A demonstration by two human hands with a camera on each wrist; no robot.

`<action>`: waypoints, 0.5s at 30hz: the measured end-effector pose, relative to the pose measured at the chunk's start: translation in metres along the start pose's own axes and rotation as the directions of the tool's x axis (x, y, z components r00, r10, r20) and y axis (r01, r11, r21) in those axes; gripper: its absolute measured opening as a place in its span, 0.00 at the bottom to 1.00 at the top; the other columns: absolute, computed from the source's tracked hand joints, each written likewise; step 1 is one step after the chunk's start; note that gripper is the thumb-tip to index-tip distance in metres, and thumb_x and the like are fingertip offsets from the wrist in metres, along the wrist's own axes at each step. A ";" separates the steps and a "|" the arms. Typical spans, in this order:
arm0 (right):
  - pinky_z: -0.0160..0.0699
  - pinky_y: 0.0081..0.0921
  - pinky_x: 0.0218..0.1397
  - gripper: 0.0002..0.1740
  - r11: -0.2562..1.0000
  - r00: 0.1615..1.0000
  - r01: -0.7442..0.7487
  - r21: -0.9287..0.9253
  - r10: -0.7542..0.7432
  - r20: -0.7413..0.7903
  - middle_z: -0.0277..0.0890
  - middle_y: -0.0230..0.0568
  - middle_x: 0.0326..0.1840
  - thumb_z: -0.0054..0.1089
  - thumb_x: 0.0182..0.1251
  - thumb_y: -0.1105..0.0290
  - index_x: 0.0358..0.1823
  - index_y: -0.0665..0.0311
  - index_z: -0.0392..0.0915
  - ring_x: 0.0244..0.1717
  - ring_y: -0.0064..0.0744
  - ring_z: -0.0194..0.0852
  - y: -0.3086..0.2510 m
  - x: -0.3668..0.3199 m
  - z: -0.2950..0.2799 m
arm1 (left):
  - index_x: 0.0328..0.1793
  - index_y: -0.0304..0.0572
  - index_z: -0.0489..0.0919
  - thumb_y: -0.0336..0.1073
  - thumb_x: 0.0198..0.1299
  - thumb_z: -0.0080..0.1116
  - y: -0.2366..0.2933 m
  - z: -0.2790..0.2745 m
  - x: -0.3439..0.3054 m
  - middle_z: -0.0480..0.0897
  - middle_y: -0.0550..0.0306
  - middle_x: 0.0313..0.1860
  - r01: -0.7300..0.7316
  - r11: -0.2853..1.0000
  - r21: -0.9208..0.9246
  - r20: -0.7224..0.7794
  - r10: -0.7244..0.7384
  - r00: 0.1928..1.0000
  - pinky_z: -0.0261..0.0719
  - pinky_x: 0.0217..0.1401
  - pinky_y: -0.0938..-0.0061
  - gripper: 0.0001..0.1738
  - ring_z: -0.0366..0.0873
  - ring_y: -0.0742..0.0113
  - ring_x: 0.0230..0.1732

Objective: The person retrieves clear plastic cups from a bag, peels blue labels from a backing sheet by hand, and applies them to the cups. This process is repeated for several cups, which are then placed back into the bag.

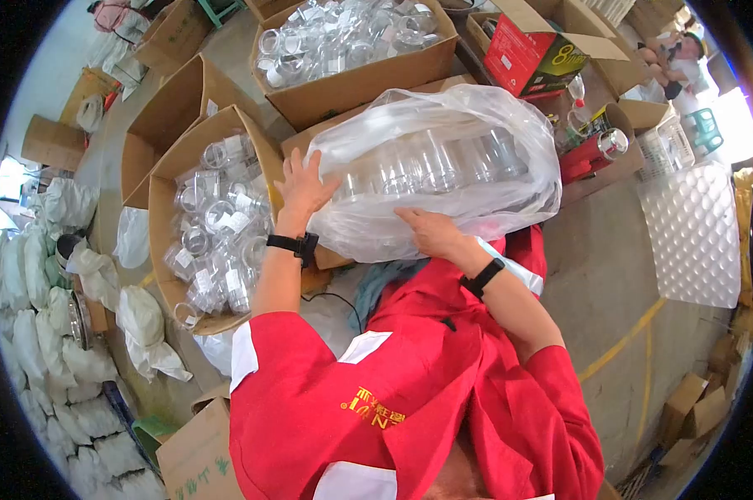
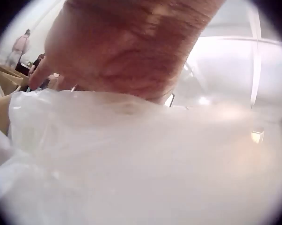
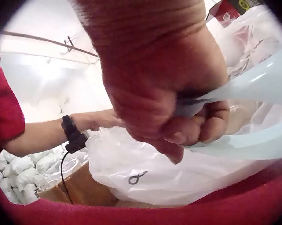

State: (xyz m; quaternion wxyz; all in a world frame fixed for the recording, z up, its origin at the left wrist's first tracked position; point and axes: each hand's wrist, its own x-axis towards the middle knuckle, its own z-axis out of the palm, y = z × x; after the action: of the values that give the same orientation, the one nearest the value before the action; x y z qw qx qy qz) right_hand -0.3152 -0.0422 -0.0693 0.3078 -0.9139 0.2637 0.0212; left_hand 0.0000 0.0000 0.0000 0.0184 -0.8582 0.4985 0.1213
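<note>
In the head view, a clear plastic bag point(image 1: 368, 225) lies with its mouth spread, and clear plastic jars point(image 1: 435, 162) sit in a row inside it. My left hand point(image 1: 305, 187) is at the bag's left end, fingers spread apart over the edge of the film. In the left wrist view, white film fills the space below that hand point(image 2: 117, 51). My right hand point(image 1: 433, 233) lies at the bag's near side, index finger pointing along the film. The right wrist view has this hand point(image 3: 164, 98) with fingers curled round a pale blue, bent plastic strip point(image 3: 260, 82).
A carton point(image 1: 172, 275) of loose clear jars stands left, with another full carton point(image 1: 351, 92) behind the bag. To the right are a red box point(image 1: 514, 58), a red tape dispenser point(image 1: 580, 158) and a bubbled sheet point(image 1: 693, 233). White sacks point(image 1: 43, 333) pile up far left.
</note>
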 end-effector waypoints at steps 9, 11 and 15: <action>0.82 0.55 0.60 0.41 0.966 0.977 -0.194 0.173 0.175 0.120 0.83 0.62 0.60 0.56 0.65 0.76 0.83 0.56 0.60 0.57 0.63 0.84 -0.020 0.018 0.001 | 0.91 0.62 0.51 0.49 0.55 0.74 -0.048 0.085 0.032 0.64 0.23 0.80 0.118 0.839 -0.531 0.020 -0.127 0.992 0.71 0.78 0.47 0.60 0.69 0.27 0.77; 0.84 0.55 0.49 0.43 0.988 0.996 -0.047 0.145 0.035 0.087 0.88 0.61 0.44 0.59 0.62 0.75 0.82 0.54 0.62 0.46 0.64 0.87 -0.005 0.019 0.023 | 0.91 0.57 0.51 0.46 0.56 0.74 -0.045 0.091 0.030 0.71 0.25 0.77 0.074 0.814 -0.576 0.004 -0.088 0.996 0.73 0.78 0.53 0.59 0.72 0.30 0.76; 0.85 0.54 0.49 0.40 1.000 0.989 0.009 -0.013 -0.007 0.149 0.87 0.59 0.51 0.57 0.65 0.75 0.81 0.52 0.63 0.48 0.62 0.87 -0.029 0.012 0.006 | 0.91 0.51 0.53 0.40 0.58 0.72 -0.064 0.101 0.024 0.73 0.28 0.77 0.025 0.722 -0.691 -0.002 -0.037 0.999 0.73 0.77 0.55 0.56 0.73 0.37 0.76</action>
State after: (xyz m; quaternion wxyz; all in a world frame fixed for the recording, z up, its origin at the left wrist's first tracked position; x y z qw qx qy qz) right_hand -0.2894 -0.0249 -0.0610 0.3204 -0.9130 0.2360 0.0897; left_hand 0.0469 0.0268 -0.1094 -0.3041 -0.8125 0.4032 0.2910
